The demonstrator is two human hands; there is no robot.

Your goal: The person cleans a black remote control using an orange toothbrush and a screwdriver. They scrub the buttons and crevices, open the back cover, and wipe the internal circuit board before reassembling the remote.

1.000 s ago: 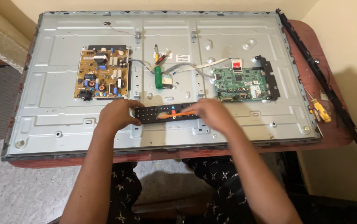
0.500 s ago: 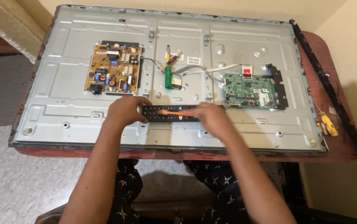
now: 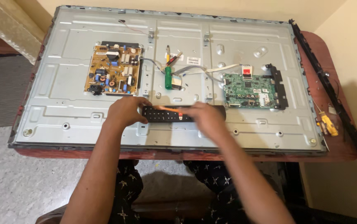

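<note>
A black remote control lies lengthwise on the grey metal back panel of an opened television. My left hand grips the remote's left end. My right hand covers its right part and holds a thin orange tool whose tip rests on the remote's face. Both hands are near the panel's front middle.
A yellow-brown power board sits at left, a green main board at right, a green-handled screwdriver between them. A yellow tool and a long black strip lie on the red-brown table at right.
The view has shifted so the panel sits slightly lower and more to the right in frame. Both hands stay on the remote; the right hand has moved a little and is blurred.
</note>
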